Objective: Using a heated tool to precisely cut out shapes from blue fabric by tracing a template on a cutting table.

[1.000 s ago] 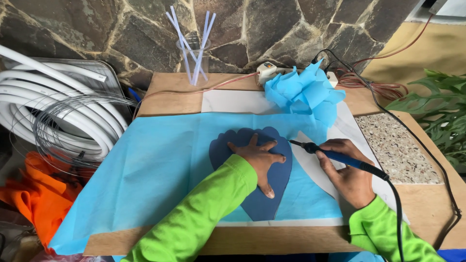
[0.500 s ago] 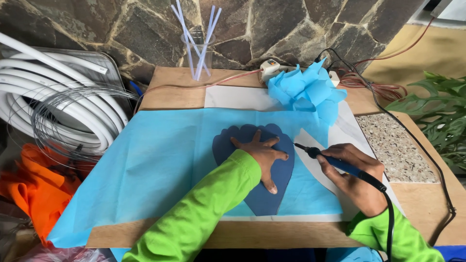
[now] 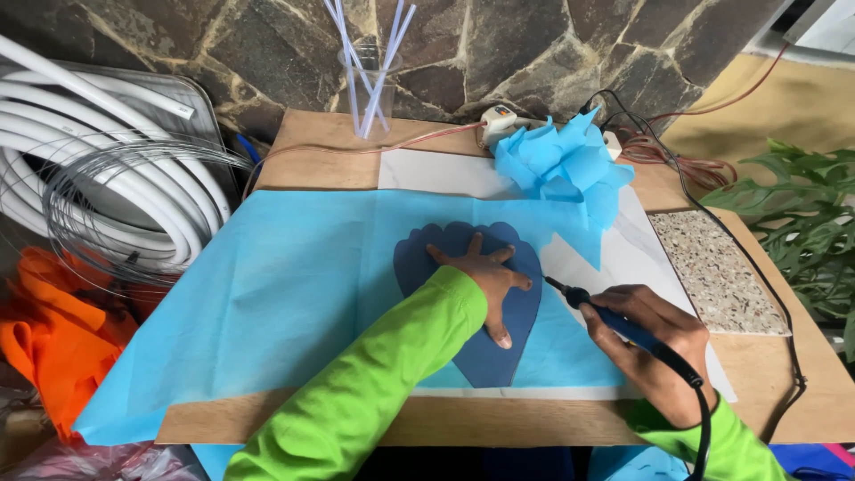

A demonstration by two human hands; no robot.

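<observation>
Entry: petal template tracing, hot-tip cutter on light blue sheet.

Left hand [image 3: 485, 283], fingers spread flat, pins one dark blue petal-shaped template [image 3: 472, 307] at the middle of one light blue sheet [image 3: 267, 303]. Right hand [image 3: 650, 343] is closed around one corded cutting pen [image 3: 623, 325], tip at the template's right edge. Best held firmly, tip hugging the outline. Also: one crumpled blue tuft [image 3: 561, 165]; one cup of straws [image 3: 370, 76], about five; one tube coil [image 3: 98, 187].
</observation>
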